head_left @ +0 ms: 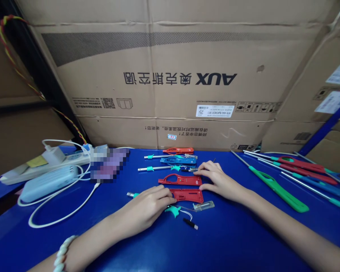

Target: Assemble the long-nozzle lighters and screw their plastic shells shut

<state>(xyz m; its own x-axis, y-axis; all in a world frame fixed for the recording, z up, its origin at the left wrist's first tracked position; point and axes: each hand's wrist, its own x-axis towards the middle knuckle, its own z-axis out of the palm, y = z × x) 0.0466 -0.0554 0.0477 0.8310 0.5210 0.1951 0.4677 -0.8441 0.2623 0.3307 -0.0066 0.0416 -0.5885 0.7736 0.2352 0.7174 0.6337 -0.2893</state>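
Two red lighter casing halves lie in front of me on the blue table. My left hand (151,206) has its fingers closed on the left end of the nearer casing half (188,195), covering that end. My right hand (219,180) holds the right end of the farther casing half (181,180) between thumb and fingers. Just below the nearer half are a teal trigger (173,211), a clear fuel tank (204,206) and a black igniter piece (190,223) on white wires. A metal lighter tube (130,194) pokes out behind my left hand.
Farther back lie a blue casing half (178,161), an orange casing half (179,150) and more lighter tubes. A green long lighter (280,190) and several others lie at right. At left are a power bank (49,183), cables and a power strip (70,158). Cardboard (172,49) stands behind.
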